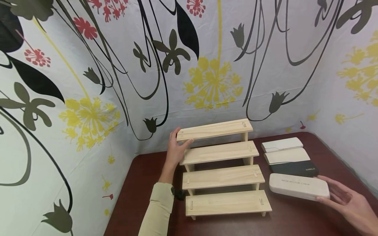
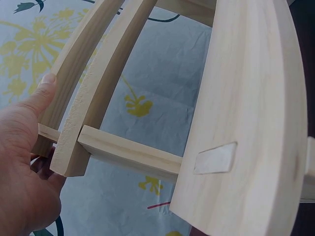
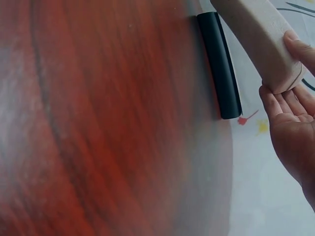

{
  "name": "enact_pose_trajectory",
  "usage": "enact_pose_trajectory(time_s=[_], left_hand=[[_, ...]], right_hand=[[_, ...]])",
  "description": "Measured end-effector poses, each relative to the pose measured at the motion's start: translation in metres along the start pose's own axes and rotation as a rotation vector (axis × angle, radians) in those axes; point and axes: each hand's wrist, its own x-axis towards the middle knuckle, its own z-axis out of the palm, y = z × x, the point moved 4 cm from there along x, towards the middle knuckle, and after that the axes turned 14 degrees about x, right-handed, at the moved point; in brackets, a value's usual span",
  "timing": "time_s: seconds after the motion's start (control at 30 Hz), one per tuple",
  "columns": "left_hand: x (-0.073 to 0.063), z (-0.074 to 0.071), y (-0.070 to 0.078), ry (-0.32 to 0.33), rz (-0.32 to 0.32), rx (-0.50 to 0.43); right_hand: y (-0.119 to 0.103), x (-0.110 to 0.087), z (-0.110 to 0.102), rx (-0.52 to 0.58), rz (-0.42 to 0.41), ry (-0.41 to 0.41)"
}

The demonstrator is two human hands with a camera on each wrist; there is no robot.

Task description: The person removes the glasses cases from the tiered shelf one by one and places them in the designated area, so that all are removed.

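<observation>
A pale wooden four-step display rack stands in the middle of the head view. My left hand grips the left end of its top step, thumb in front and fingers behind. In the left wrist view that hand holds the wooden end from both sides. On the right, my right hand pinches the right end of a long off-white glasses case with faint lettering on its lid. The right wrist view shows the thumb on one face of the case and the fingertips beneath its end.
Behind the held case lies a dark case, with two white cases farther back in the same row. All stand on a dark red-brown table with rounded corners. Flower-patterned cloth hangs around the table's back and sides.
</observation>
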Motion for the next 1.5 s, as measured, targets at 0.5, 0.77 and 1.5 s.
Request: enact_pose_trajectory(time_s=[0.5,0.77,1.5], left_hand=[[0.0,0.0,-0.001,-0.001,-0.006,0.011],[0.0,0.0,-0.001,0.002,0.003,0.009],[-0.001,0.0,-0.001,-0.004,0.002,0.002]], right_hand=[[0.024,0.0,-0.008,-0.043,0.066,0.026],[0.033,0.001,-0.013,-0.113,0.062,0.017],[0.035,0.005,-0.024,-0.242,-0.043,-0.003]])
